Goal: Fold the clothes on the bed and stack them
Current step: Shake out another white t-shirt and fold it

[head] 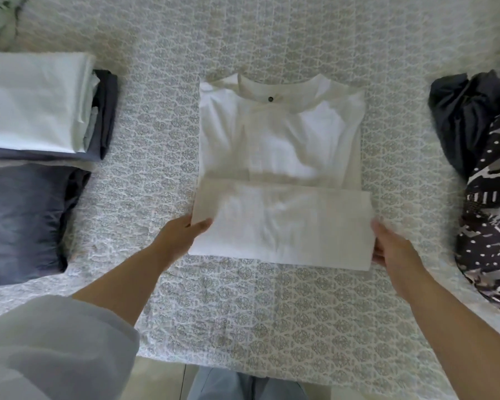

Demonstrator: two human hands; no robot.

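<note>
A shirt (280, 157) lies in the middle of the bed (243, 313), collar away from the person, its near part folded up over itself. The left hand (182, 235) holds the fold's left edge, the right hand (393, 249) its right edge. To the left sits a stack of folded clothes (41, 105), with another folded garment (23, 220) just in front of it. To the right lies a heap of unfolded clothes (482, 174).

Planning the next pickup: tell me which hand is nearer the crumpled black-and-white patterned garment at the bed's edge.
Right. The right hand grips the folded white shirt's right edge, the side facing the crumpled black-and-white patterned garment. The left hand holds the opposite edge, farther away.
</note>
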